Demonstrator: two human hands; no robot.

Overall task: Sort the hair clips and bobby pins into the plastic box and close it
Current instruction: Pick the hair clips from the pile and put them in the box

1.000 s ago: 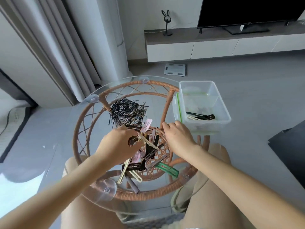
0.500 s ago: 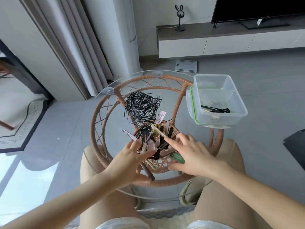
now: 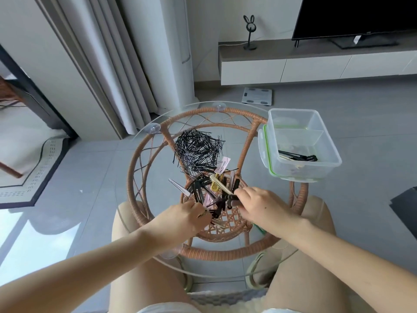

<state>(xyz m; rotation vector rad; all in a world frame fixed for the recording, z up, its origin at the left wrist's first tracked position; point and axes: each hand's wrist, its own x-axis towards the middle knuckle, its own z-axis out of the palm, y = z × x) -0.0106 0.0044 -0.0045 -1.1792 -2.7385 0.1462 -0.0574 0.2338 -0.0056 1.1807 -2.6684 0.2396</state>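
**Right hand picks up a dark clip**

The left hand (image 3: pixel 187 216) is at the near left side of the pile. Its fingers are curled down into the clips. I cannot tell if they hold one or only touch them.

Behind it, on the glass counter (image 3: pixel 155 168), is a big heap of black bobby pins (image 3: pixel 198 152). It looks the same as a moment ago, so nobody has started on the pins.

Just in front of the pins is the mixed pile of hair clips (image 3: pixel 217 188): pink, yellow and black ones, all on top of each other.

The right hand (image 3: pixel 259 206) is at the right side of that pile. Half a second ago its fingers were spread out over the clips. Now the thumb and fingers pinch a dark clip (image 3: pixel 231 197) at its end. So the looking is over and one clip is caught.

Far to the right, well away from the pile, the plastic box (image 3: pixel 329 152) stands open at the edge of the counter. Its lid (image 3: pixel 262 145) with the green ring leans against its left side. A wall splits the box in two. The near part has a few black clips (image 3: pixel 297 157), no more than before.

I think the next job is to carry the dark clip over to that part. Most of the work is still left, and the lid comes last.
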